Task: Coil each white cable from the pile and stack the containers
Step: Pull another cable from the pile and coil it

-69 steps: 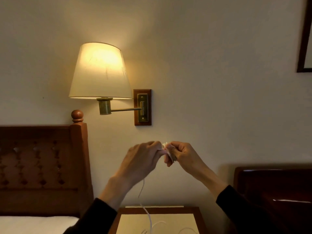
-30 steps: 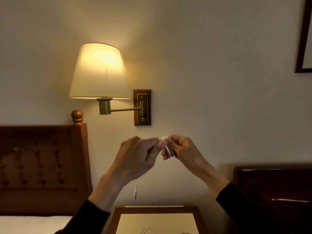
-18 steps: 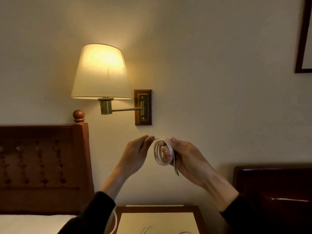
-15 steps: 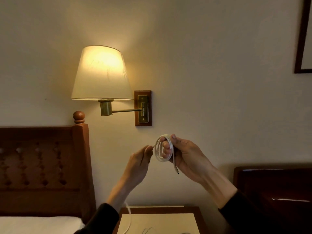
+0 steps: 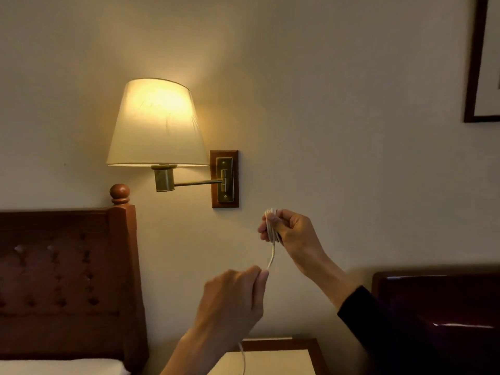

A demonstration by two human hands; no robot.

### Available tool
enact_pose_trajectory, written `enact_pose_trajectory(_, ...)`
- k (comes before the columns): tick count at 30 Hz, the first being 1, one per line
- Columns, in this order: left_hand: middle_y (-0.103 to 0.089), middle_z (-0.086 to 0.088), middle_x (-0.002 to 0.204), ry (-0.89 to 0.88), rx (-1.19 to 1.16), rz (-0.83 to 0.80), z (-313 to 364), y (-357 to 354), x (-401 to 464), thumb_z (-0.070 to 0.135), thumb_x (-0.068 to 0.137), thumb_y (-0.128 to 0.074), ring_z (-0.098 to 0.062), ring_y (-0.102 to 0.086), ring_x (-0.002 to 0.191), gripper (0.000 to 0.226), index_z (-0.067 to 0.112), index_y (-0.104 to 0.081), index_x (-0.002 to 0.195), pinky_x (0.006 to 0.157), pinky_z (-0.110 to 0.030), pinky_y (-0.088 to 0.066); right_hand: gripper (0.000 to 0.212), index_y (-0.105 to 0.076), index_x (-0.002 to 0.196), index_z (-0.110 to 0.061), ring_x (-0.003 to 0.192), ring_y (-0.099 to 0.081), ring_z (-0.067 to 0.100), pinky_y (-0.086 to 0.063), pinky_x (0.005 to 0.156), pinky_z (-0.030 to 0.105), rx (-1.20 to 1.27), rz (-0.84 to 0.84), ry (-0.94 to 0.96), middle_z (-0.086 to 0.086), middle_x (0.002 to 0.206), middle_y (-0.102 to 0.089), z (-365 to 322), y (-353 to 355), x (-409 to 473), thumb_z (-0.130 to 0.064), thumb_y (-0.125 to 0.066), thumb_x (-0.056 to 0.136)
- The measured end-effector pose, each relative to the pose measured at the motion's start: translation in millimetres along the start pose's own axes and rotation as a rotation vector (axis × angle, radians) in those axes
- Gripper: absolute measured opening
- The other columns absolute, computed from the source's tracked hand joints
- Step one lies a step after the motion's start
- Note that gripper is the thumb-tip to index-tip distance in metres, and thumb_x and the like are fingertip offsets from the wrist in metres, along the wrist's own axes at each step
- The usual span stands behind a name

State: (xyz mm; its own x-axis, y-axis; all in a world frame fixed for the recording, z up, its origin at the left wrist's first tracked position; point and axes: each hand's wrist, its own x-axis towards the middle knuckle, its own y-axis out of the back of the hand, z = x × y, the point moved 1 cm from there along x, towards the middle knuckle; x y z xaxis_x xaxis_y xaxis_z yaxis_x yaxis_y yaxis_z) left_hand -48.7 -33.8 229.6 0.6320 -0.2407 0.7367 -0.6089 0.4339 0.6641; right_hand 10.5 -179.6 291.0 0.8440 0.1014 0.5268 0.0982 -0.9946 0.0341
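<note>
My right hand (image 5: 290, 234) is raised in front of the wall and grips a small coil of white cable (image 5: 271, 226) between thumb and fingers. One strand runs down from the coil to my left hand (image 5: 232, 301), which pinches it lower down and to the left. The cable's loose tail hangs below my left wrist toward the nightstand (image 5: 278, 345). No cable pile or containers are in view.
A lit wall lamp (image 5: 157, 125) on a brass arm hangs above and left of my hands. A wooden headboard (image 5: 65, 280) stands at the left, a dark wooden piece of furniture (image 5: 438, 307) at the right, a picture frame (image 5: 476, 63) top right.
My left hand has dropped down and away from the coil, drawing a strand of cable taut below it. My right hand has kept the coil at about the same height.
</note>
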Motion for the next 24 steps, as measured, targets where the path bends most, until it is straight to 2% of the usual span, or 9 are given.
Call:
enact_pose_trajectory(2,-0.038,0.02,0.056,-0.105,0.021,0.082,8.9,24.6,13.0,0.048,0.1,-0.024,0.0,-0.041,0.043,0.033,0.035,-0.048,0.081,0.045,-0.012,-0.03,0.026,-0.068,0.096,-0.003,0.072,-0.068,0.018,-0.056,0.073,0.027,-0.061,-0.048,0.013,0.007,0.081,-0.073,1.2,-0.6,-3.7,-0.023,-0.052,0.099)
enact_pose_trajectory(4,-0.038,0.023,0.059,-0.164,0.029,0.135,2.0,37.1,28.2,0.044,0.101,-0.031,0.002,-0.036,0.042,0.032,0.031,-0.056,0.086,0.047,-0.009,-0.023,0.028,-0.07,0.092,-0.005,0.069,-0.065,0.014,-0.053,0.069,0.023,-0.139,-0.098,0.03,0.004,0.075,-0.071,1.7,-2.1,-9.7,-0.025,-0.051,0.099)
enact_pose_trajectory(8,-0.047,0.018,0.064,-0.204,0.012,0.155,-26.7,40.2,55.9,0.046,0.101,-0.032,-0.003,-0.046,0.053,0.033,0.028,-0.054,0.085,0.052,-0.022,-0.039,0.033,-0.069,0.094,-0.009,0.067,-0.063,0.018,-0.053,0.069,0.028,-0.109,-0.227,-0.004,0.003,0.075,-0.07,-0.1,-4.2,-22.5,-0.025,-0.042,0.103)
enact_pose_trajectory(11,-0.049,0.015,0.065,-0.194,-0.086,0.115,-40.7,33.4,63.9,0.057,0.096,-0.031,-0.006,-0.05,0.058,0.04,0.026,-0.05,0.081,0.055,-0.027,-0.043,0.037,-0.069,0.093,-0.012,0.065,-0.058,0.012,-0.049,0.065,0.021,-0.129,-0.279,-0.108,0.0,0.072,-0.066,-3.0,-5.2,-27.3,-0.026,-0.038,0.105)
enact_pose_trajectory(13,-0.052,0.011,0.064,-0.192,-0.197,0.102,-47.1,26.1,66.3,0.061,0.094,-0.035,-0.008,-0.052,0.058,0.047,0.02,-0.053,0.079,0.054,-0.029,-0.044,0.036,-0.07,0.09,-0.014,0.068,-0.055,0.01,-0.045,0.066,0.021,-0.097,-0.296,-0.198,-0.001,0.072,-0.063,-5.1,-4.0,-28.6,-0.027,-0.039,0.104)
enact_pose_trajectory(16,-0.049,0.009,0.061,-0.201,-0.428,0.111,-54.7,12.8,63.0,0.043,0.1,-0.042,-0.008,-0.046,0.053,0.037,0.017,-0.051,0.075,0.051,-0.026,-0.038,0.037,-0.064,0.092,-0.005,0.06,-0.046,0.012,-0.039,0.063,0.024,0.159,-0.378,-0.285,0.001,0.063,-0.052,-11.4,0.5,-28.7,-0.021,-0.034,0.105)
enact_pose_trajectory(19,-0.045,0.008,0.061,-0.103,-0.549,0.156,-67.8,-1.5,52.8,0.026,0.102,-0.041,-0.008,-0.04,0.052,0.028,0.019,-0.049,0.076,0.051,-0.022,-0.031,0.037,-0.059,0.092,-0.001,0.054,-0.039,0.012,-0.039,0.057,0.025,0.487,-0.376,-0.343,0.003,0.061,-0.043,-19.2,4.3,-26.2,-0.022,-0.032,0.106)
enact_pose_trajectory(21,-0.043,0.006,0.061,-0.026,-0.577,0.163,-79.5,-16.7,41.2,0.033,0.101,-0.039,-0.01,-0.038,0.052,0.031,0.017,-0.049,0.076,0.05,-0.022,-0.029,0.035,-0.058,0.092,-0.001,0.052,-0.041,0.011,-0.043,0.054,0.024,0.62,-0.356,-0.322,0.001,0.06,-0.043,-23.0,7.7,-22.5,-0.023,-0.034,0.105)
enact_pose_trajectory(24,-0.042,0.009,0.061,0.089,-0.546,0.166,-95.6,-42.8,16.2,0.059,0.097,-0.028,-0.009,-0.039,0.05,0.047,0.021,-0.047,0.076,0.049,-0.021,-0.029,0.034,-0.058,0.094,-0.001,0.052,-0.046,0.011,-0.048,0.056,0.024,0.747,-0.296,-0.298,0.0,0.06,-0.047,-25.8,15.9,-12.4,-0.024,-0.036,0.105)
